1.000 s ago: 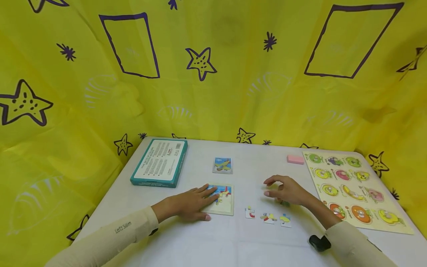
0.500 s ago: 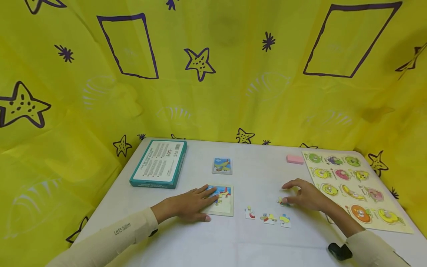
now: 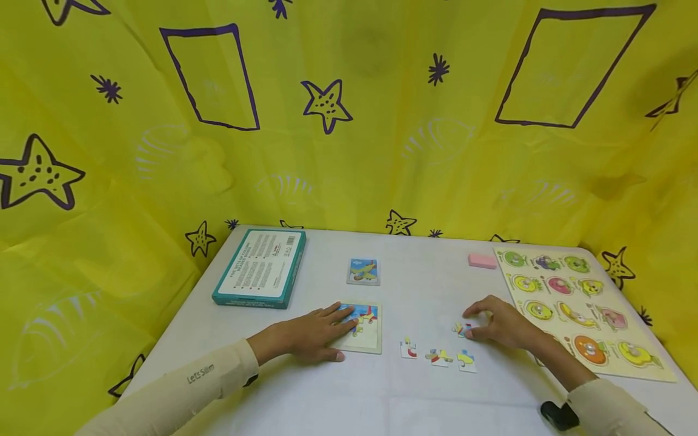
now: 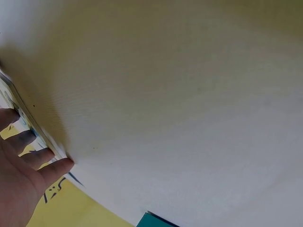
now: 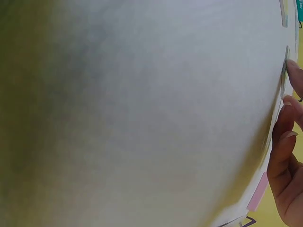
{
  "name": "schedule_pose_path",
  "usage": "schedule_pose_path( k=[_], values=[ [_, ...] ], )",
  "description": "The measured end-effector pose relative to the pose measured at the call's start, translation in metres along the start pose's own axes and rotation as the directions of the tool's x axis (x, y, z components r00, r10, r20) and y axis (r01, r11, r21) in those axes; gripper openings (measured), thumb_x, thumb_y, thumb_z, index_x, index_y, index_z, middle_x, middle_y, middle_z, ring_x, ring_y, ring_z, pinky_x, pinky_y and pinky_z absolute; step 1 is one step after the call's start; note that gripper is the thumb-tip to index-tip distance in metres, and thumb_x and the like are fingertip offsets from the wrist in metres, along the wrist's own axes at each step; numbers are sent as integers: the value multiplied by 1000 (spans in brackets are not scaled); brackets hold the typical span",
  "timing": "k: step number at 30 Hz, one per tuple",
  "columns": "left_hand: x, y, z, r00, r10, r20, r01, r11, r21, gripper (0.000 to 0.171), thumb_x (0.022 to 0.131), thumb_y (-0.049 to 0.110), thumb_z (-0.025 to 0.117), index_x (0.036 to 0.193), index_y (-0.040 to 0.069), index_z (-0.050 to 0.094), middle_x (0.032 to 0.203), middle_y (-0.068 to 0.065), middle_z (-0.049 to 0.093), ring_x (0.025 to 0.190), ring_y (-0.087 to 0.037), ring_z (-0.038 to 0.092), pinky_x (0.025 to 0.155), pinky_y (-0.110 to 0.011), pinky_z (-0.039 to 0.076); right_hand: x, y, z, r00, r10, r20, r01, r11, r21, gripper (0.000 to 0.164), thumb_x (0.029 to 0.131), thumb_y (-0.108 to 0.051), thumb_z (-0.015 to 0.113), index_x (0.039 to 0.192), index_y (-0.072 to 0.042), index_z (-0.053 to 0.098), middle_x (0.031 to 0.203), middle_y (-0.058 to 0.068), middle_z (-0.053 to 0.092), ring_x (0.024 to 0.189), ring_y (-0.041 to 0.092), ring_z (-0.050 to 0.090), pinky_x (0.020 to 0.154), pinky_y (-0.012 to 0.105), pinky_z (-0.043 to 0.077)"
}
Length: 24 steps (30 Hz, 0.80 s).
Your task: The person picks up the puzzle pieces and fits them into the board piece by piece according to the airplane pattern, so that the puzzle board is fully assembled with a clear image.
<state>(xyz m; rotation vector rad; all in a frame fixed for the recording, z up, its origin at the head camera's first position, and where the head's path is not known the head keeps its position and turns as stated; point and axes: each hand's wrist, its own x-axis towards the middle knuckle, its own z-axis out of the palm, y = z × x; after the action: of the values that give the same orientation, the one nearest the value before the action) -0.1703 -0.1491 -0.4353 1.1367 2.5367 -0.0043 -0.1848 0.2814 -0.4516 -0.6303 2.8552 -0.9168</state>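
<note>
My left hand (image 3: 319,333) lies flat with spread fingers on a square jigsaw board (image 3: 371,342), covering its left side; a blue and red part of the picture shows beside the fingertips. My right hand (image 3: 501,321) has thumb and index finger at the edges of a jigsaw piece (image 3: 461,329) with red, blue and yellow print, low at the table. In the right wrist view the thumb (image 5: 296,78) touches a thin edge-on piece. Several loose pieces lie nearer the front, among them a red-and-yellow one (image 3: 408,349), one with a plane part (image 3: 438,356), and a yellow-and-blue one (image 3: 466,361).
A small picture tile of a yellow plane (image 3: 363,272) lies behind the board. A teal box (image 3: 260,266) lies at the back left. On the right are a pink block (image 3: 482,261) and a fruit peg board (image 3: 586,309). Yellow cloth (image 3: 349,175) hangs behind the white table.
My right hand has moved right, down onto the jigsaw piece, of which more print shows now than half a second ago. The left hand has stayed on the board.
</note>
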Motion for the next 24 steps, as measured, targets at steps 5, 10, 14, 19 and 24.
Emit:
schedule_pose_path(
  k=[5,10,14,19,24],
  values=[
    [0,0,1,1000,0,0,0,1000,0,74,102,56,47,161,19,24,170,-6,13,156,-35,12,123,-49,24,-1,0,-1,1000,11,12,-11,1000,7,34,75,-26,89,102,-10,76,106,8,68,101,25,59,80,30,47],
    [0,-1,3,1000,-6,3,6,1000,-1,74,101,57,47,161,20,23,170,-5,12,156,-33,11,123,-49,24,-3,-1,-1,1000,20,6,-20,1000,-8,35,74,-25,89,102,-10,75,108,9,66,101,28,60,81,31,47],
    [0,-1,4,1000,-11,7,11,1000,6,75,101,58,47,161,22,23,170,-4,12,157,-32,11,123,-48,25,-4,-1,1,1000,12,-6,-12,1000,-7,31,74,-24,89,98,-12,75,106,8,66,99,25,58,81,29,46],
    [1,-2,3,1000,-3,5,3,1000,12,74,101,58,47,161,21,24,170,-4,13,156,-33,12,124,-47,24,-5,-2,0,1000,9,7,-9,1000,-5,24,76,-22,88,94,-14,75,105,7,65,94,21,55,75,26,44],
    [1,-3,1,1000,8,-11,-8,1000,18,75,100,57,49,161,20,25,169,-6,16,156,-34,15,123,-46,25,-7,-4,2,1000,15,3,-15,1000,16,21,77,-21,87,92,-15,74,105,7,64,93,19,53,74,25,42]
  ],
)
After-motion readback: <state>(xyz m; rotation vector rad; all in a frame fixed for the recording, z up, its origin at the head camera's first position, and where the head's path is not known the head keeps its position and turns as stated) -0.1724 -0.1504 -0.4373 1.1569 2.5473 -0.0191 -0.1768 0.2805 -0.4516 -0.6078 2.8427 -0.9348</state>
